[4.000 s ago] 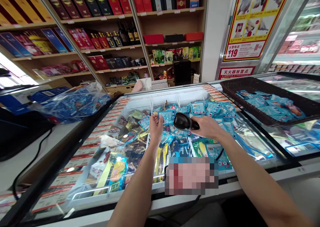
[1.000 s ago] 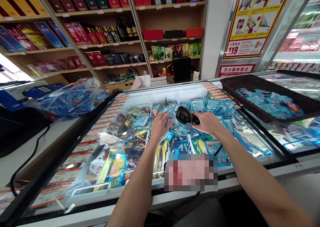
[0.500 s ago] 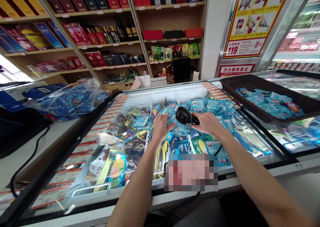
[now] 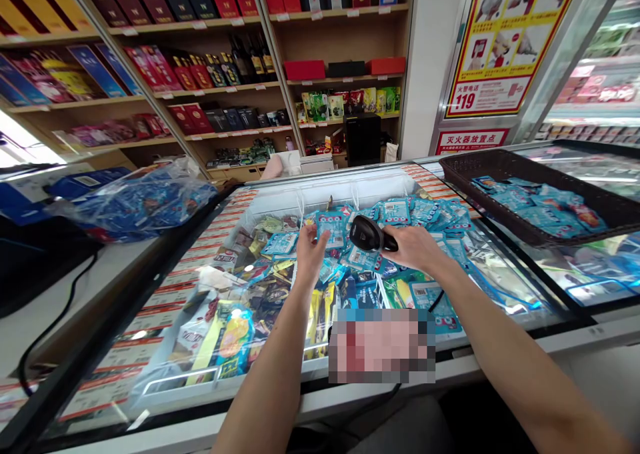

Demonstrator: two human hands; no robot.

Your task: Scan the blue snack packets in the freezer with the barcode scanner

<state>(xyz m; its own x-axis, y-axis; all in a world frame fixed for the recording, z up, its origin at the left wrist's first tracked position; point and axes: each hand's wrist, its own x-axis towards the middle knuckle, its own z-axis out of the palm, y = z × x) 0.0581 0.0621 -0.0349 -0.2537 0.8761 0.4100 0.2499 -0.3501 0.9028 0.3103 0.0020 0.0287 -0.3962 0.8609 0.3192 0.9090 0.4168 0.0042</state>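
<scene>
My left hand (image 4: 311, 253) grips the left edge of a small blue snack packet (image 4: 332, 227), its printed face turned up. Just to the right, my right hand (image 4: 409, 246) is wrapped round the handle of a black barcode scanner (image 4: 367, 233), whose head points left toward that packet. Many similar blue packets (image 4: 397, 210) lie spread around and beyond both hands on the glass top of a chest freezer (image 4: 280, 197). One more blue packet with a barcode (image 4: 425, 295) lies nearer to me, below my right wrist.
A dark brown basket (image 4: 520, 224) with blue packets stands on the right. At the left sits a clear plastic bag (image 4: 145, 197) of blue packets. A pixelated patch covers something at the freezer's near edge. Shelves of boxes (image 4: 305, 71) rise behind.
My left hand has shifted slightly left and closed on a blue packet, which now shows raised beside the scanner. My right hand and the scanner stay almost still.
</scene>
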